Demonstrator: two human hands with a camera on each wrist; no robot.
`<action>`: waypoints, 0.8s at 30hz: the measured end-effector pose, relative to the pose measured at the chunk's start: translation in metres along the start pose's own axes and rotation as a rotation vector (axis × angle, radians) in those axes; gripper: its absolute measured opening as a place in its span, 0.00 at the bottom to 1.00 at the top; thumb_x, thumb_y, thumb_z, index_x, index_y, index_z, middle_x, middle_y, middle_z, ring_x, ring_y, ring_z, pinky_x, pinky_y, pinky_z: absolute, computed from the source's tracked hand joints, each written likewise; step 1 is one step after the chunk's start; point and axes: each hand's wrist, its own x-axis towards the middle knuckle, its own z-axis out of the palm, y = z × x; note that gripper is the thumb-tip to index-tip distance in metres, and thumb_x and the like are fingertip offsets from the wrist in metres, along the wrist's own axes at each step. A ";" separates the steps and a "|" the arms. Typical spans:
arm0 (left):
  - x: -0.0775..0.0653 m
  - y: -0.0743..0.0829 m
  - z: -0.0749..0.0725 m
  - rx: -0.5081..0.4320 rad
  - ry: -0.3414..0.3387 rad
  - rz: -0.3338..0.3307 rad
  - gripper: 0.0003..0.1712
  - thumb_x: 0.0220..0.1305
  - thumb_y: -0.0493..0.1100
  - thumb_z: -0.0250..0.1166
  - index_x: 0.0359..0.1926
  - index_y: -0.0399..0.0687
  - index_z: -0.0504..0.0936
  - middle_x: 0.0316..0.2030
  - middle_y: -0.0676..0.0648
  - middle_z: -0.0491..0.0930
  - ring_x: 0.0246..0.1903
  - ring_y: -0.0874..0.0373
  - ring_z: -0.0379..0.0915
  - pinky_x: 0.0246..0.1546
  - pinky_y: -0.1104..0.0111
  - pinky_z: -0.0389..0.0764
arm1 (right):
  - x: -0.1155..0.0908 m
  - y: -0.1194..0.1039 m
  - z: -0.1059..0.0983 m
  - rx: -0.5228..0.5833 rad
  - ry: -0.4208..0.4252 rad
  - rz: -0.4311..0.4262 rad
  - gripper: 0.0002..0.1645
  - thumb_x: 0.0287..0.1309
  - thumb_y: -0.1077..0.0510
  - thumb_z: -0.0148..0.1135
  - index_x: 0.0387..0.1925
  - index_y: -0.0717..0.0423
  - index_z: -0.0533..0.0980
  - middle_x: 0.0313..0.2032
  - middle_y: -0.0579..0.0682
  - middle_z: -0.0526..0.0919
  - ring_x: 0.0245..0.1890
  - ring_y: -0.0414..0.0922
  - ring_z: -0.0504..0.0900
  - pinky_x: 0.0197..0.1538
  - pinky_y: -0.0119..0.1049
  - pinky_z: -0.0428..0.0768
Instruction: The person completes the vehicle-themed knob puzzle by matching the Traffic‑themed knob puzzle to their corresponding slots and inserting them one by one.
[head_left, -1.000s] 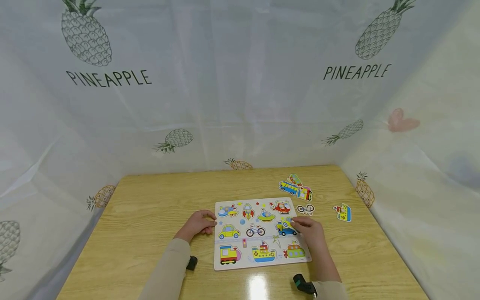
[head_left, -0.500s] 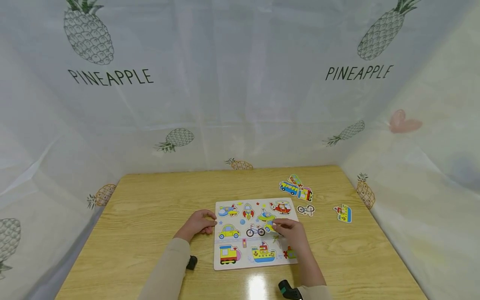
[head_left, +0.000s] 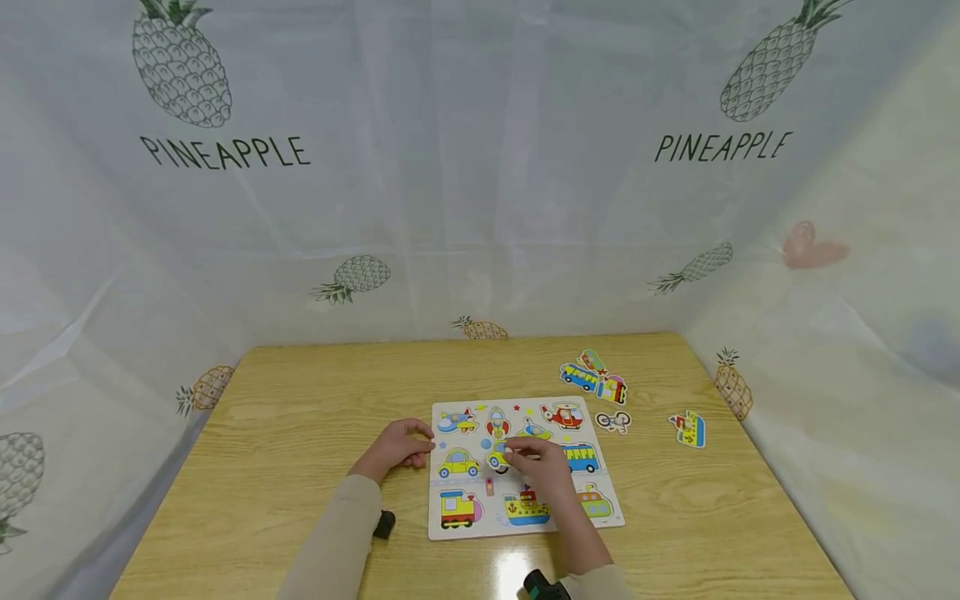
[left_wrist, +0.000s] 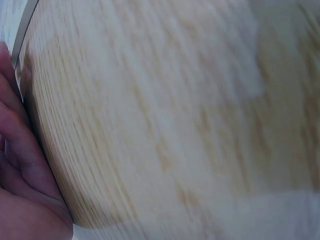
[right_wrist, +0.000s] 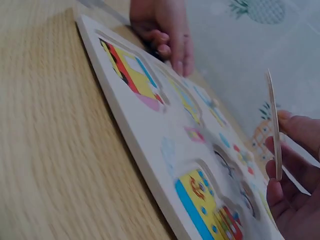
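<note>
A pale puzzle board (head_left: 487, 525) lies flat on the surface (head_left: 315, 417), its colourful vehicle pictures set in shallow recesses; the left hand (head_left: 393, 446) rests at its left edge. A thin yellow car piece (head_left: 496, 455) with dark wheels is pinched in the right hand (head_left: 545, 473), raised above the board's middle.

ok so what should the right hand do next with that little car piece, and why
Probably shift the car piece left and lower it into the car-shaped recess: the right hand pinches it above the middle of the puzzle board, and its yellow car picture looks like the one printed in that recess.
</note>
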 end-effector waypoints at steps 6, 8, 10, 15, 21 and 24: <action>0.001 0.000 0.001 0.019 0.016 -0.013 0.10 0.63 0.36 0.67 0.44 0.38 0.80 0.16 0.47 0.78 0.15 0.61 0.74 0.19 0.71 0.73 | 0.000 -0.002 0.025 0.000 -0.013 -0.033 0.10 0.55 0.58 0.71 0.40 0.56 0.85 0.38 0.49 0.81 0.35 0.44 0.76 0.35 0.31 0.77; 0.001 0.001 0.001 0.023 0.019 -0.014 0.10 0.63 0.35 0.66 0.44 0.38 0.80 0.16 0.47 0.78 0.15 0.61 0.74 0.19 0.71 0.73 | 0.001 -0.002 0.032 -0.003 -0.012 -0.043 0.09 0.55 0.59 0.71 0.39 0.55 0.86 0.41 0.49 0.83 0.36 0.44 0.77 0.36 0.31 0.77; 0.001 0.001 0.001 0.022 0.019 -0.010 0.09 0.63 0.35 0.66 0.44 0.37 0.80 0.16 0.47 0.78 0.15 0.61 0.74 0.19 0.71 0.73 | 0.002 -0.001 0.040 -0.002 -0.004 -0.053 0.09 0.54 0.60 0.72 0.38 0.55 0.86 0.44 0.49 0.83 0.37 0.43 0.77 0.37 0.31 0.77; 0.000 0.002 0.000 0.007 0.012 -0.004 0.09 0.63 0.35 0.66 0.44 0.37 0.79 0.16 0.46 0.78 0.15 0.61 0.73 0.18 0.71 0.74 | 0.002 -0.004 0.055 0.053 0.008 -0.032 0.10 0.53 0.60 0.73 0.38 0.55 0.86 0.47 0.49 0.82 0.31 0.42 0.76 0.23 0.29 0.75; -0.001 0.003 -0.001 0.003 -0.003 -0.005 0.10 0.63 0.35 0.66 0.44 0.37 0.80 0.16 0.46 0.78 0.15 0.61 0.74 0.18 0.71 0.74 | 0.004 -0.006 0.071 0.031 0.072 -0.040 0.08 0.50 0.62 0.75 0.35 0.56 0.87 0.44 0.47 0.84 0.44 0.46 0.80 0.39 0.32 0.80; 0.000 0.002 -0.001 -0.005 -0.006 -0.003 0.09 0.63 0.35 0.66 0.44 0.37 0.80 0.17 0.46 0.78 0.15 0.61 0.74 0.18 0.71 0.74 | 0.007 -0.001 0.077 0.015 0.083 -0.047 0.07 0.50 0.61 0.75 0.34 0.55 0.87 0.44 0.45 0.84 0.51 0.47 0.79 0.53 0.36 0.77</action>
